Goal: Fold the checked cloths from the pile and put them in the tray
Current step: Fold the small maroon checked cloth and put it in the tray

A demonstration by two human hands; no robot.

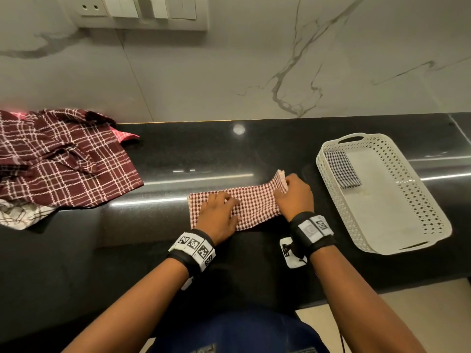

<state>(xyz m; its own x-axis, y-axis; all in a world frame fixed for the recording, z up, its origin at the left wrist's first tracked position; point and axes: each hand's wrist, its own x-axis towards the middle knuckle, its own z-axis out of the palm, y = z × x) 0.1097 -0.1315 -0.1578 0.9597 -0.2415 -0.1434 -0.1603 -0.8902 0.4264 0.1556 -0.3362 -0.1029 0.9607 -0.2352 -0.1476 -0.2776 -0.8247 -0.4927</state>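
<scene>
Your left hand [219, 215] lies flat on the left part of the red-and-white checked cloth [257, 200], fingers stretched out and pressing it against the black counter [193, 146]. Your right hand [295, 197] pinches the cloth's right end between thumb and curled fingers and holds that end raised off the counter, so the pale underside shows at the top edge. The cloth lies as a narrow band in front of you, running left to right between your hands, with its left end flat on the counter. The pile [66, 159] sits well apart at the far left of the counter: a dark maroon cloth with white checks lies crumpled on top, a pink cloth [125, 135] peeks out at its back edge, and a white cloth [23, 215] sticks out at its near edge. The white perforated tray [377, 200] stands to the right of your right hand, near it but not touching it. One folded dark checked cloth [342, 169] lies inside the tray at its far left corner, along the left wall. Both your wrists carry black wristbands [193, 247] with printed square markers. A switch panel [142, 11] is set in the marble wall behind the counter.
</scene>
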